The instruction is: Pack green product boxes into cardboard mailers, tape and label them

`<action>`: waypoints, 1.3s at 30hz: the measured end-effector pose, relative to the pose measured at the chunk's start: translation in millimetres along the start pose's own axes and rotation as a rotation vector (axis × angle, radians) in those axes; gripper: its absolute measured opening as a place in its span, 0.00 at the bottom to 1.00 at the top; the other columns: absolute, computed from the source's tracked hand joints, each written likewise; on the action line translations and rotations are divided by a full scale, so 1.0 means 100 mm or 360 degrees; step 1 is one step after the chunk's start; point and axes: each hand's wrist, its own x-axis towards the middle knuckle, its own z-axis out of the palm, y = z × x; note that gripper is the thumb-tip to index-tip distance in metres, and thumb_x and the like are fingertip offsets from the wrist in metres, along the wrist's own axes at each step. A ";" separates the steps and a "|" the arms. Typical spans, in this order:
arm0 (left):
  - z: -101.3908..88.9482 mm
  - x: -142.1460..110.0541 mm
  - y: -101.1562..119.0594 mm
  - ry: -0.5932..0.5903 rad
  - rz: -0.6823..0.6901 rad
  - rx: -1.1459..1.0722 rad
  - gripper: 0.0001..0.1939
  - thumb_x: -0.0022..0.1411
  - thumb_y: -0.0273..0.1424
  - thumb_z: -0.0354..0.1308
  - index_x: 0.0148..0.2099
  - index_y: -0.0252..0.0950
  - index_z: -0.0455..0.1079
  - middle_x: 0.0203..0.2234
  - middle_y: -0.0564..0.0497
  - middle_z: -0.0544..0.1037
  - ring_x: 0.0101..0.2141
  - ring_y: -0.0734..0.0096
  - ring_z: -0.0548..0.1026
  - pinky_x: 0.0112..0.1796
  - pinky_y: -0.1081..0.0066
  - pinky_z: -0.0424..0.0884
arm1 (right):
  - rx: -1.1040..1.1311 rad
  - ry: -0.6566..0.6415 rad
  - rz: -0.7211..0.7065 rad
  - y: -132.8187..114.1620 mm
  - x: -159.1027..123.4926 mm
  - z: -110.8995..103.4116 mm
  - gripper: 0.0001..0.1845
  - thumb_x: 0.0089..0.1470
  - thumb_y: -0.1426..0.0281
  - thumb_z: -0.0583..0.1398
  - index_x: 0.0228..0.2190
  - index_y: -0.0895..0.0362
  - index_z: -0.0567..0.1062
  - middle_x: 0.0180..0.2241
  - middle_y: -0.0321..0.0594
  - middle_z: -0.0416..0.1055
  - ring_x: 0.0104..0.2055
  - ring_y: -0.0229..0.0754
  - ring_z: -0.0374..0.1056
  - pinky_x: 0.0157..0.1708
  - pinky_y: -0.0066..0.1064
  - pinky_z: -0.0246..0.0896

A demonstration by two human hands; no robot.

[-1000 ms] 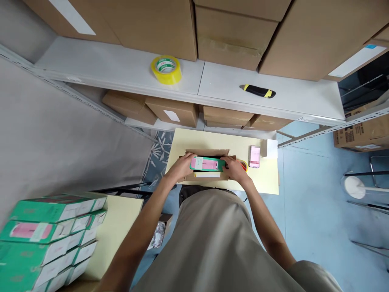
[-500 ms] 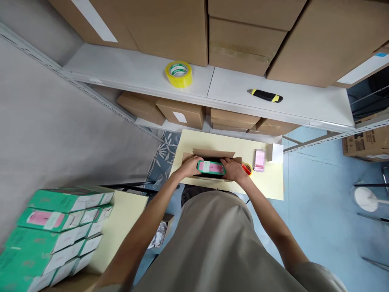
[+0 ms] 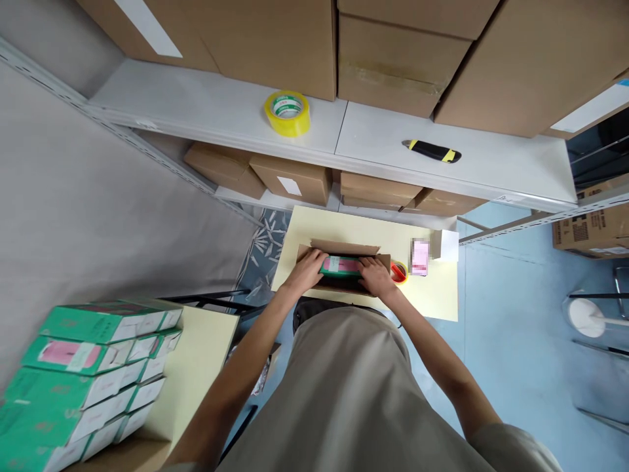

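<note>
Both arms are reaching forward and down, bare forearms slanting inward from either side of the grey-brown shirt, hands meeting over the open carton (image 3: pixel 344 248) on the pale yellow desk (image 3: pixel 319 223). Left hand (image 3: pixel 305 270) is coming in over the carton's left end, back of the hand facing up, fingers bending inward and touching the left end of the green-and-pink box (image 3: pixel 343 265). Right hand (image 3: pixel 376 276) is mirroring it at the right end, back facing up, fingers angling inward and down, lying fairly close together on the box end. Undersides and thumbs are mostly hiding, so cannot tell whether either hand's fingers are pinching or just pressing. Green-and-pink box is sitting lengthwise between the hands, inside the carton opening, nearer the far wall; dark gap is showing on the near side. Far flap is standing open. Red-and-yellow tape roll (image 3: pixel 400 273) is lying just beside the carton's right end, blurred-out phone-like item (image 3: pixel 419 257) and white box (image 3: pixel 446 246) farther right. Yellow tape roll (image 3: pixel 287 114) and black-and-yellow cutter (image 3: pixel 432 151) are resting on the grey shelf (image 3: pixel 363 134) beyond. Stacked green boxes (image 3: pixel 73 357) are standing at lower left.
</note>
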 end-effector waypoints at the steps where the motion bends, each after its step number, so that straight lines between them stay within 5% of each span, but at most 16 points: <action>1: -0.05 -0.08 0.00 0.0122 -0.0008 -0.0026 0.28 0.63 0.23 0.65 0.64 0.41 0.70 0.61 0.41 0.75 0.65 0.48 0.72 0.68 0.51 0.69 | 0.0075 0.0151 0.0008 0.03 -0.10 0.00 0.25 0.66 0.72 0.66 0.62 0.60 0.75 0.65 0.56 0.73 0.68 0.58 0.67 0.67 0.46 0.62; 4: -0.18 -0.37 -0.05 0.0541 -0.0210 -0.0095 0.31 0.68 0.31 0.66 0.70 0.43 0.65 0.67 0.40 0.70 0.69 0.47 0.68 0.70 0.49 0.67 | 0.0353 0.0689 0.0240 0.13 -0.44 0.06 0.27 0.71 0.68 0.61 0.67 0.59 0.71 0.69 0.57 0.68 0.73 0.59 0.61 0.71 0.53 0.60; 7: -0.17 -0.60 -0.09 0.0683 -0.0474 -0.0243 0.38 0.66 0.37 0.70 0.74 0.43 0.60 0.66 0.39 0.71 0.66 0.47 0.72 0.66 0.49 0.72 | 0.0779 0.0949 0.0576 0.16 -0.72 0.21 0.30 0.72 0.58 0.62 0.67 0.59 0.69 0.65 0.59 0.73 0.67 0.60 0.69 0.63 0.54 0.70; 11: -0.02 -0.71 -0.02 0.0487 -0.0418 -0.0448 0.35 0.68 0.41 0.68 0.72 0.44 0.63 0.61 0.42 0.77 0.63 0.50 0.76 0.64 0.50 0.73 | 0.1222 0.0744 0.0431 0.06 -0.84 0.41 0.36 0.67 0.49 0.66 0.67 0.55 0.70 0.62 0.55 0.77 0.61 0.58 0.76 0.58 0.50 0.77; 14: 0.07 -0.70 0.06 0.0276 -0.0293 -0.0541 0.37 0.67 0.47 0.69 0.73 0.45 0.64 0.62 0.43 0.78 0.65 0.49 0.74 0.66 0.51 0.71 | 0.1055 0.0603 0.0160 -0.03 -0.79 0.48 0.39 0.61 0.52 0.72 0.66 0.54 0.72 0.65 0.53 0.75 0.67 0.60 0.72 0.66 0.54 0.70; 18: 0.11 -0.66 0.06 0.0146 -0.0337 -0.0579 0.40 0.66 0.51 0.69 0.74 0.44 0.63 0.66 0.41 0.76 0.67 0.48 0.73 0.68 0.51 0.70 | 0.0852 0.0536 0.0105 -0.05 -0.70 0.43 0.37 0.62 0.54 0.72 0.66 0.54 0.74 0.66 0.52 0.74 0.67 0.61 0.71 0.68 0.55 0.68; 23: 0.04 -0.59 0.02 -0.0036 -0.0308 -0.0517 0.53 0.62 0.56 0.71 0.80 0.45 0.55 0.80 0.38 0.51 0.78 0.40 0.53 0.72 0.47 0.61 | 0.0833 0.0567 0.0072 -0.05 -0.65 0.27 0.42 0.65 0.46 0.67 0.71 0.52 0.70 0.76 0.53 0.58 0.77 0.61 0.58 0.73 0.58 0.59; 26: -0.02 -0.56 0.10 -0.0130 -0.0246 -0.0415 0.42 0.67 0.58 0.65 0.75 0.47 0.67 0.83 0.44 0.36 0.80 0.35 0.39 0.74 0.43 0.55 | 0.0725 0.0549 0.0107 -0.13 -0.60 0.21 0.36 0.69 0.45 0.62 0.69 0.49 0.73 0.81 0.50 0.46 0.82 0.66 0.40 0.76 0.65 0.50; 29: -0.03 -0.57 0.25 -0.0076 -0.0287 -0.0325 0.36 0.71 0.58 0.60 0.72 0.45 0.71 0.83 0.45 0.38 0.80 0.34 0.41 0.74 0.41 0.55 | 0.0623 0.0546 0.0237 -0.22 -0.52 0.21 0.31 0.71 0.47 0.61 0.65 0.51 0.78 0.81 0.50 0.42 0.83 0.71 0.33 0.75 0.69 0.48; 34: 0.07 -0.64 0.44 0.0191 -0.0515 -0.0313 0.34 0.79 0.52 0.51 0.76 0.39 0.63 0.80 0.37 0.54 0.77 0.46 0.56 0.72 0.48 0.62 | 0.0707 0.0556 0.0413 -0.30 -0.54 0.23 0.31 0.74 0.50 0.58 0.64 0.60 0.76 0.76 0.63 0.56 0.80 0.65 0.50 0.72 0.60 0.61; 39: 0.18 -0.68 0.41 0.0327 -0.0692 -0.0367 0.27 0.79 0.46 0.51 0.70 0.36 0.68 0.68 0.35 0.74 0.69 0.49 0.71 0.69 0.51 0.68 | 0.0753 0.0439 0.0574 -0.26 -0.68 0.16 0.26 0.77 0.56 0.52 0.66 0.52 0.74 0.73 0.58 0.63 0.61 0.59 0.78 0.49 0.44 0.80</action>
